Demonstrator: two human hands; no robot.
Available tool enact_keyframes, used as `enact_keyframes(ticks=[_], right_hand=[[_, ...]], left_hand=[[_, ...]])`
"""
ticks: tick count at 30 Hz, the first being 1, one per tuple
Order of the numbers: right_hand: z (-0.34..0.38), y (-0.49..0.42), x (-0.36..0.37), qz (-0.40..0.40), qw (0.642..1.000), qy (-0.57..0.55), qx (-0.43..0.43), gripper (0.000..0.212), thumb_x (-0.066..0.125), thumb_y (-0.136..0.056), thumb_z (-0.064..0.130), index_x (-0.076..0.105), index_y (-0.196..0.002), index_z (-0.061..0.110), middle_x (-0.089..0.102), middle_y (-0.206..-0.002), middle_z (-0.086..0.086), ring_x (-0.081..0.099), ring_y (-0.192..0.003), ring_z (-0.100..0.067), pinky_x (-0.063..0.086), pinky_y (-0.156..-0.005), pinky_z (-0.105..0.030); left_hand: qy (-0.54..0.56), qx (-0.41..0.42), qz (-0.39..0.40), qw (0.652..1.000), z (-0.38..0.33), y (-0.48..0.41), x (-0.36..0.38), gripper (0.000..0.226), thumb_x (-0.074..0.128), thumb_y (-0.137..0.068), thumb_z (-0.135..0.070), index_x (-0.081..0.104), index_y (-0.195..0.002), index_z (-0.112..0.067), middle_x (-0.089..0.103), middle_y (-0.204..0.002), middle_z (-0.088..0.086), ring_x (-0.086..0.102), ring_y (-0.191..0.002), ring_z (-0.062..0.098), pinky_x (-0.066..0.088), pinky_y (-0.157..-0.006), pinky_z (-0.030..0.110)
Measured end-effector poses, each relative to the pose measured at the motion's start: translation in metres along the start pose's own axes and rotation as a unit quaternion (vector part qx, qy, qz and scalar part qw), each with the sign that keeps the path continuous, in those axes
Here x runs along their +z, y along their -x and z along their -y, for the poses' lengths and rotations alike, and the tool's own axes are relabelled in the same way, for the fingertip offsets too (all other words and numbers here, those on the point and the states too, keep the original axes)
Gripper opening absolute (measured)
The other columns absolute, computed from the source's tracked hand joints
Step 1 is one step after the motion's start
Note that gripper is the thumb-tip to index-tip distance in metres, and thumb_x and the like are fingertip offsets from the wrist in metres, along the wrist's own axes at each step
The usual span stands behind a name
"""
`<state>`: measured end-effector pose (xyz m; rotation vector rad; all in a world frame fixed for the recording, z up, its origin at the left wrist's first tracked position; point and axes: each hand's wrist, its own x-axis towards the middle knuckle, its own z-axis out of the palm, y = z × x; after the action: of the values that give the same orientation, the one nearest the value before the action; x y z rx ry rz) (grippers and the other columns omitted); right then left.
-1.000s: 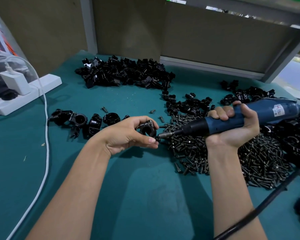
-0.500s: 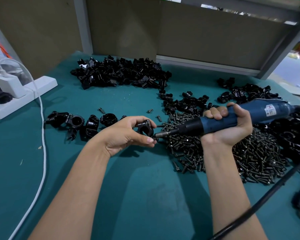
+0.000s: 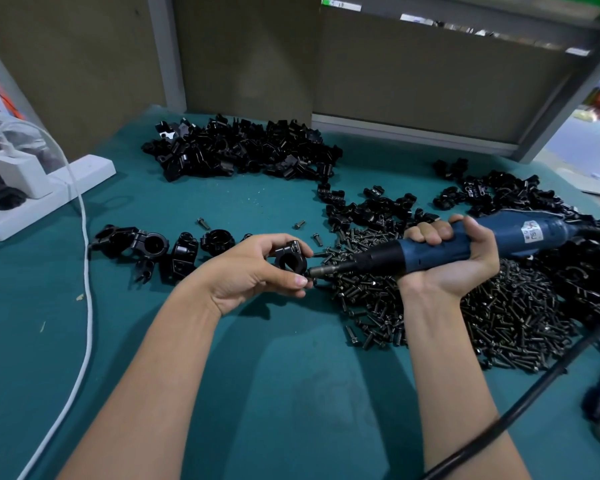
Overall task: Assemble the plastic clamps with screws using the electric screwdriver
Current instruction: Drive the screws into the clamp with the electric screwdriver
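- My left hand (image 3: 253, 271) is curled round one black plastic clamp (image 3: 290, 259), thumb below and fingers over the top, holding it just above the counter (image 3: 222, 375) with its round bore facing me.
- My right hand (image 3: 454, 258) is wrapped palm-up round the blue electric screwdriver (image 3: 541, 232), which lies nearly level and points to the left.
- The metal bit (image 3: 321, 270) meets the clamp's right side, just by my left thumb tip — whether a screw sits under it is too small to tell.
- Under and to the right of the screwdriver spreads a wide heap of dark screws (image 3: 499, 317); my right wrist hangs over its near-left edge.
- Three stray screws (image 3: 203, 223) lie apart on the bare green cloth behind my left hand.
- To the left of that hand a short row of clamps (image 3: 153, 244) stands on the counter.
- A big pile of clamp parts (image 3: 243, 150) lies at the back, a smaller scatter (image 3: 371, 209) just behind the screws, and more (image 3: 492, 192) at the far right.
- A white power strip (image 3: 49, 188) sits at the left edge with a plug in it — a white cable (image 3: 87, 289) runs from there toward me.
- A black cord (image 3: 534, 393) crosses the near-right corner, passing over my right forearm.
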<state>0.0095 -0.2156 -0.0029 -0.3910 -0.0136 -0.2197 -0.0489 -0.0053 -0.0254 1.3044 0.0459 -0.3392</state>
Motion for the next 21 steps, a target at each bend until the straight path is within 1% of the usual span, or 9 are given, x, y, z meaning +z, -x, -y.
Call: enact_keyframes(ticks=[4,6,11,13,16,17,21], right_hand=[[0.001,0.0,0.0,0.004,1.0,0.003,0.0,0.006,0.053,-0.065,0.02,0.051,-0.062,0.015,0.042,-0.051,0.005,0.038,-0.041,-0.01,0.036,-0.046,-0.02],[0.0,0.001,0.0,0.005,1.0,0.006,0.001,0.006,0.053,-0.065,0.02,0.052,-0.061,0.015,0.042,-0.051,0.005,0.038,-0.042,-0.01,0.036,-0.046,-0.02],[0.0,0.001,-0.001,0.007,1.0,0.008,0.002,0.006,0.054,-0.065,0.02,0.052,-0.061,0.015,0.042,-0.051,0.006,0.038,-0.042,-0.01,0.036,-0.047,-0.02],[-0.001,0.001,-0.001,0.008,1.0,0.006,0.005,0.006,0.054,-0.065,0.02,0.052,-0.061,0.015,0.042,-0.051,0.006,0.038,-0.042,-0.01,0.036,-0.047,-0.02],[-0.002,0.001,-0.002,0.01,1.0,0.008,0.008,0.006,0.054,-0.066,0.019,0.052,-0.062,0.015,0.043,-0.051,0.006,0.039,-0.041,-0.01,0.036,-0.046,-0.02],[-0.002,0.002,-0.002,0.01,1.0,0.009,0.009,0.006,0.054,-0.066,0.019,0.052,-0.062,0.015,0.043,-0.051,0.006,0.039,-0.041,-0.01,0.036,-0.047,-0.02],[-0.002,0.002,-0.002,0.009,1.0,0.008,0.009,0.006,0.054,-0.066,0.02,0.052,-0.063,0.015,0.042,-0.051,0.006,0.039,-0.042,-0.01,0.037,-0.047,-0.02]], left_hand=[[-0.013,-0.001,-0.002,1.0,0.0,0.001,0.0,0.041,0.073,-0.066,0.015,0.07,-0.1,-0.007,0.06,-0.11,0.023,0.073,-0.077,0.031,0.059,-0.066,0.025],[-0.017,-0.004,-0.003,1.0,0.0,0.001,0.0,0.04,0.071,-0.071,0.018,0.07,-0.101,-0.007,0.06,-0.11,0.021,0.073,-0.078,0.031,0.06,-0.067,0.025],[-0.02,-0.006,-0.001,1.0,0.0,0.0,-0.001,0.039,0.071,-0.071,0.018,0.07,-0.101,-0.008,0.058,-0.109,0.019,0.073,-0.079,0.032,0.06,-0.069,0.026],[-0.01,-0.006,-0.001,1.0,0.001,-0.001,0.0,0.037,0.075,-0.068,0.011,0.071,-0.1,-0.007,0.058,-0.107,0.016,0.072,-0.078,0.028,0.061,-0.068,0.027],[0.018,-0.003,-0.002,1.0,0.002,-0.004,0.001,0.024,0.078,-0.067,-0.007,0.073,-0.091,-0.005,0.062,-0.092,0.006,0.07,-0.077,0.014,0.061,-0.064,0.028],[0.024,-0.003,-0.006,1.0,0.002,-0.006,0.001,0.023,0.078,-0.067,-0.012,0.074,-0.089,-0.005,0.064,-0.088,0.005,0.07,-0.077,0.012,0.061,-0.063,0.028],[0.039,-0.006,-0.027,0.999,0.005,-0.01,0.001,0.032,0.08,-0.064,-0.02,0.073,-0.091,-0.003,0.065,-0.091,0.006,0.071,-0.08,0.013,0.061,-0.06,0.029]])
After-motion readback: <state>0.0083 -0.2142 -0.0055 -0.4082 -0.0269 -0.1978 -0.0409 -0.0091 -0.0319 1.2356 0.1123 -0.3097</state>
